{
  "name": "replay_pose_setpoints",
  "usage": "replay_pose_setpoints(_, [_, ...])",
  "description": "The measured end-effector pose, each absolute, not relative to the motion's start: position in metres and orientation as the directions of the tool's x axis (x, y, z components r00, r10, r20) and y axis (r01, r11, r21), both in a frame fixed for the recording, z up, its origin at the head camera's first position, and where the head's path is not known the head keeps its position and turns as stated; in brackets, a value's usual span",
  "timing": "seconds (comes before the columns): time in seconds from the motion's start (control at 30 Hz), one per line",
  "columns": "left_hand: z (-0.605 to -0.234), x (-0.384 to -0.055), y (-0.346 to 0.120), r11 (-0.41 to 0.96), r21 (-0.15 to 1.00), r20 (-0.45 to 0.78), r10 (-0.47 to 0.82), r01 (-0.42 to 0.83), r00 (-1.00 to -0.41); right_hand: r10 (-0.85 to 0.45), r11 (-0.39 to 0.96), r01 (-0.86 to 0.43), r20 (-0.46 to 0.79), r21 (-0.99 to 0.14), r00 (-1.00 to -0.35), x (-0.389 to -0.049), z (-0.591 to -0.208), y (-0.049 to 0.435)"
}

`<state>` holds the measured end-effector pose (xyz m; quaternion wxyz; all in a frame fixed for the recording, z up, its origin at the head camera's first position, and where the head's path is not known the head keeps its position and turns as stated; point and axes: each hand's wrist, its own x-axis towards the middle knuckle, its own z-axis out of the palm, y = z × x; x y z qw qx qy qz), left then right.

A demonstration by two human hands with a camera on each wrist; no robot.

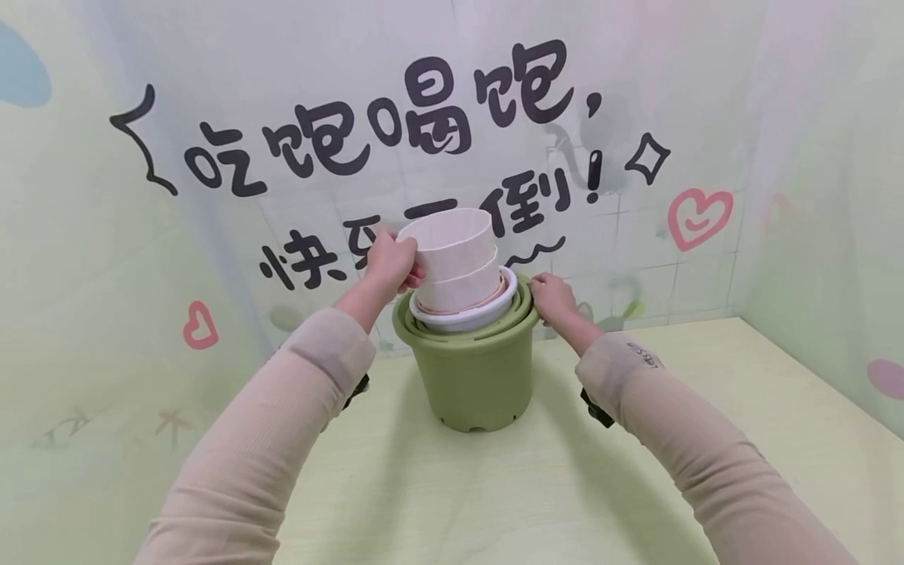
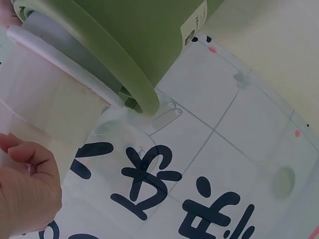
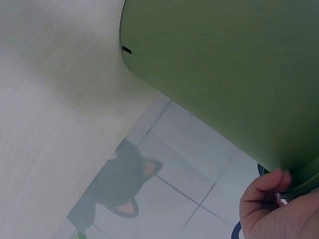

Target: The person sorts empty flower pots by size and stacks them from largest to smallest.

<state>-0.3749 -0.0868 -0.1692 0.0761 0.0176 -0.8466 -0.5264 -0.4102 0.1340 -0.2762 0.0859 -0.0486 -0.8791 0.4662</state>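
A large green flowerpot (image 1: 476, 384) stands upright on the table, with smaller pots nested inside it. Among these are a white-rimmed pot (image 1: 462, 322) and, on top, pale pink pots (image 1: 455, 260) that rise well above the green rim. My left hand (image 1: 392, 264) grips the topmost pale pink pot at its left side, thumb near the rim. In the left wrist view, the fingers of that hand (image 2: 30, 186) curl against the pale wall. On the far right, my right hand (image 1: 554, 300) pinches the green flowerpot's rim. The right wrist view shows its thumb and fingers (image 3: 279, 180) at that rim.
Behind the pots rises a pale wall (image 1: 607, 235) printed with large black characters and pink hearts. Another wall (image 1: 833, 298) borders the light wooden table (image 1: 692, 392) on the right. Table surface extends in front of the pot.
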Motion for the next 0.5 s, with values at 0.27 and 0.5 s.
replay_pose_setpoints(0.27, [-0.171,-0.373,-0.095,0.538,0.839,0.147,-0.083,0.080,-0.986,0.153,0.568,-0.004,0.110,-0.823,-0.982,-0.412,-0.276,0.133])
replay_pose_setpoints(0.5, [-0.193,-0.369,-0.124,0.774,0.594,0.334,0.009,0.218,-0.943,0.052,0.702,-0.064,0.140,-0.710,-0.989,-0.406,-0.277,0.148])
